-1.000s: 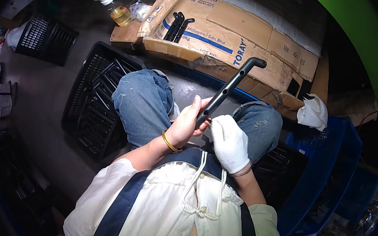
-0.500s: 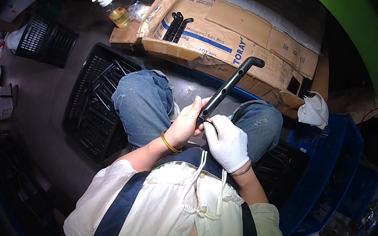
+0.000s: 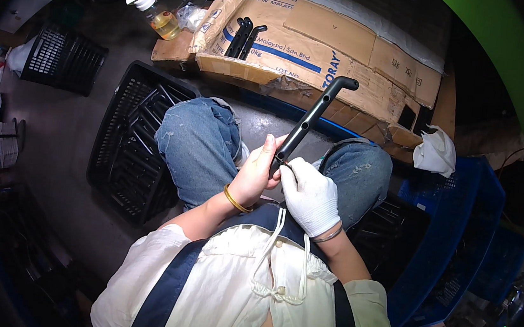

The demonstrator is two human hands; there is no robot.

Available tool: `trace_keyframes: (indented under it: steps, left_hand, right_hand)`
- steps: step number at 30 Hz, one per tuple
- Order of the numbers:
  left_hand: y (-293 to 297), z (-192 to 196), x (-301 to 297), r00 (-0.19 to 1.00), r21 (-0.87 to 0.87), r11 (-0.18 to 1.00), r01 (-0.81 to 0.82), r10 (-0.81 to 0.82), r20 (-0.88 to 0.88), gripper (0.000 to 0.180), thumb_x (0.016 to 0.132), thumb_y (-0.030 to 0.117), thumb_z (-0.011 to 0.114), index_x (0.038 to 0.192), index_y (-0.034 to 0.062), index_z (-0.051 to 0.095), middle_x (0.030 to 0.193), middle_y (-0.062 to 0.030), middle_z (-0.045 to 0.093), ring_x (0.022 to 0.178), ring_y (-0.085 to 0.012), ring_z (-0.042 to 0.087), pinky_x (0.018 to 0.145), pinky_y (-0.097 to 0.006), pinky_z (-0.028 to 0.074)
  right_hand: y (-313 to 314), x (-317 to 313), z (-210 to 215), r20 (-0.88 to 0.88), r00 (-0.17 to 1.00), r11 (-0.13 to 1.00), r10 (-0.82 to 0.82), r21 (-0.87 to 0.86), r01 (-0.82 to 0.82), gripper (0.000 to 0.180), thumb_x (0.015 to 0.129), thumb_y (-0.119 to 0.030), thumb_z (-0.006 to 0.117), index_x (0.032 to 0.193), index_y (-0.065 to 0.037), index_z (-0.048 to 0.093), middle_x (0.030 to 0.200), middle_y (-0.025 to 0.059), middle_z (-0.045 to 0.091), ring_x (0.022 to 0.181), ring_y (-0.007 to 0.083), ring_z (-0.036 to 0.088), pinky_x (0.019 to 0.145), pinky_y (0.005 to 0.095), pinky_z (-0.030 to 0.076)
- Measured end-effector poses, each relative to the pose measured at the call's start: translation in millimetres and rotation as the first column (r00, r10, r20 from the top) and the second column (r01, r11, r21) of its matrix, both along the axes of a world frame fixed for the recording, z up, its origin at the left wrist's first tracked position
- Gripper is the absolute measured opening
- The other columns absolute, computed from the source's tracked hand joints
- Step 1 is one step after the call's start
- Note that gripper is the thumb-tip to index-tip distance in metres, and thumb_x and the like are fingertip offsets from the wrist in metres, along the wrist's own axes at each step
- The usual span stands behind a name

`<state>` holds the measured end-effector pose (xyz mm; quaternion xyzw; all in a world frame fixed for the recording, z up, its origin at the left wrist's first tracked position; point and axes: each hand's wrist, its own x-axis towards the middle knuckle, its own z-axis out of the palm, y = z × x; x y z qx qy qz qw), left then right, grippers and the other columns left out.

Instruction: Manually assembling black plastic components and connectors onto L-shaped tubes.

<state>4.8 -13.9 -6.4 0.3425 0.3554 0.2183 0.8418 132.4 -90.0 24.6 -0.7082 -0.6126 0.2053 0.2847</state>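
Observation:
Slanting up and away from my lap is a black bent tube (image 3: 305,126) with round holes along its side and a short angled far end. My bare left hand (image 3: 258,168) is wrapped round its near end, thumb along the side. My right hand (image 3: 310,195), in a white knitted glove, is closed in a pinch against the same near end. A small dark thing shows at its fingertips, too little of it to name. Further off, several similar black tubes (image 3: 244,39) lie together on the cardboard (image 3: 273,55) in front of me.
Left of my knees stands a black crate (image 3: 109,123) full of black tubes. Blue crates (image 3: 451,247) are on the right, beneath a white cloth (image 3: 435,153). A bottle (image 3: 165,24) of yellowish liquid stands at the back left, and another black basket (image 3: 65,60) farther left.
The tube has tipped slightly left and come a little nearer, with both hands still on it. My right hand has shifted slightly left and its fingers have moved at the near end.

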Motion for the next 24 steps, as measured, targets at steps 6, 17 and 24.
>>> trace_keyframes:
  steps: [6, 17, 24]
  left_hand:
    - [2, 7, 2, 0.998, 0.060, 0.998, 0.000, 0.004, -0.061, 0.063, 0.104, 0.053, 0.025, 0.142, 0.0073, 0.046, 0.067, 0.0043, 0.044, 0.050, -0.0025, 0.033, 0.044, -0.017, 0.027]
    - [1, 1, 2, 0.981, 0.162, 0.985, 0.054, -0.022, -0.190, 0.062, 0.105, 0.052, 0.025, 0.140, 0.0069, 0.049, 0.066, 0.0049, 0.045, 0.050, -0.0025, 0.036, 0.046, -0.017, 0.030]
    - [-8, -4, 2, 0.976, 0.209, 0.973, 0.098, -0.053, -0.212, 0.062, 0.105, 0.052, 0.024, 0.140, 0.0071, 0.049, 0.063, 0.0057, 0.043, 0.048, -0.0024, 0.034, 0.045, -0.017, 0.030]
  right_hand:
    - [-1, 0, 5, -0.029, 1.000, 1.000, -0.009, 0.020, 0.010, 0.013, 0.091, -0.023, 0.059, 0.086, -0.012, 0.063, 0.073, 0.0092, 0.064, 0.059, 0.0295, 0.065, 0.053, 0.0390, 0.052]
    - [-1, 3, 15, -0.045, 0.999, 0.997, -0.006, -0.077, 0.003, 0.010, 0.089, -0.018, 0.061, 0.084, -0.011, 0.066, 0.075, 0.0101, 0.065, 0.066, 0.0312, 0.066, 0.058, 0.0398, 0.052]
    - [0, 5, 5, 0.020, 1.000, 0.990, -0.002, -0.141, 0.005, 0.011, 0.091, -0.020, 0.060, 0.087, -0.011, 0.064, 0.074, 0.0112, 0.065, 0.066, 0.0318, 0.065, 0.057, 0.0401, 0.052]
